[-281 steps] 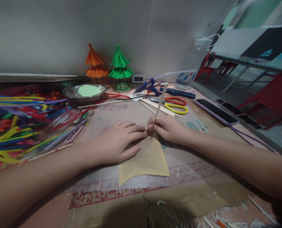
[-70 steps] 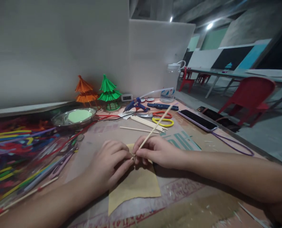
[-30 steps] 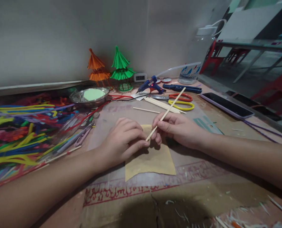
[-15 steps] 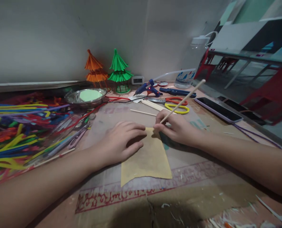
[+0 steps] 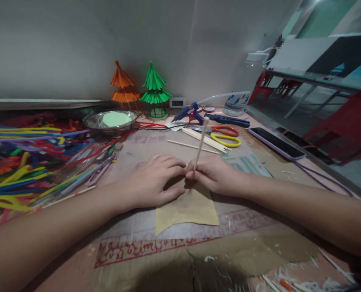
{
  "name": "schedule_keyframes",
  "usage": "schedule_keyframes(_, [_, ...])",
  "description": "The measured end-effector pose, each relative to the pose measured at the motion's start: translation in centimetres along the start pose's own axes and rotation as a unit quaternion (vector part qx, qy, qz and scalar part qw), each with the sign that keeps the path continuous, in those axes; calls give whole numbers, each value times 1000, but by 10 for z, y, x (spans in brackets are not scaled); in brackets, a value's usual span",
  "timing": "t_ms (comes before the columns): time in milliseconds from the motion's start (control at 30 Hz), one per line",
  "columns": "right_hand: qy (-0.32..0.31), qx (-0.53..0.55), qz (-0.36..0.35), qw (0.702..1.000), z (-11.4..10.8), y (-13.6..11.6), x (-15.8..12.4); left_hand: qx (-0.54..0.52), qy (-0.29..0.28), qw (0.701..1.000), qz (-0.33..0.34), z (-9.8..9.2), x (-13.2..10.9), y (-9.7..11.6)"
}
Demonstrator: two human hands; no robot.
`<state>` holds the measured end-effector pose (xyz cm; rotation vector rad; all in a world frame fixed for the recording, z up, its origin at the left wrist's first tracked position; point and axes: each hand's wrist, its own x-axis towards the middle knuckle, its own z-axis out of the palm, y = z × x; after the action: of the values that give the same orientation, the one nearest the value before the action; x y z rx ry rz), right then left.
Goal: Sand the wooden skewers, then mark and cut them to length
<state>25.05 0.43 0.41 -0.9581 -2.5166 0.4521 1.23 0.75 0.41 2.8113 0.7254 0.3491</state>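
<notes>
My right hand (image 5: pixel 212 174) pinches a thin wooden stick (image 5: pixel 201 142), which stands nearly upright with its lower end over the upper part of a yellow sheet (image 5: pixel 186 211). My left hand (image 5: pixel 159 180) lies with fingers stretched across the sheet's upper left, thumb apart from the fingers. The sheet rests on a clear plastic mat (image 5: pixel 131 227) with red patterned print. Whether the stick's tip touches the sheet is hidden by my right fingers.
Beyond my hands lie wooden sticks (image 5: pixel 204 140), scissors (image 5: pixel 225 140), a blue glue gun (image 5: pixel 188 113) and a phone (image 5: pixel 276 142). Coloured pipe cleaners (image 5: pixel 19 174) heap at left beside a metal dish (image 5: pixel 87 121). An orange tree model (image 5: pixel 124 87) and a green one (image 5: pixel 155 87) stand by the wall.
My right hand has moved slightly left and down, and the stick has swung from a rightward slant to nearly upright. My left hand has stayed on the yellow sheet.
</notes>
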Motion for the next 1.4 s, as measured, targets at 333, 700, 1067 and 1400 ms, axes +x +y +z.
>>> schedule_keyframes(333, [-4, -2, -6, 1000, -1, -5, -2, -1, 13, 1000, 8, 2, 0, -3])
schedule_keyframes(700, [1, 4, -18, 1000, 1, -10, -4, 3, 14, 1000, 6, 2, -1, -2])
schedule_keyframes(1067, [-6, 15, -74, 997, 1, -16, -6, -12, 10, 1000, 4, 1, -1, -1])
schedule_keyframes(1400, [-22, 55, -94, 994, 2, -16, -6, -17, 15, 1000, 2, 2, -1, -1])
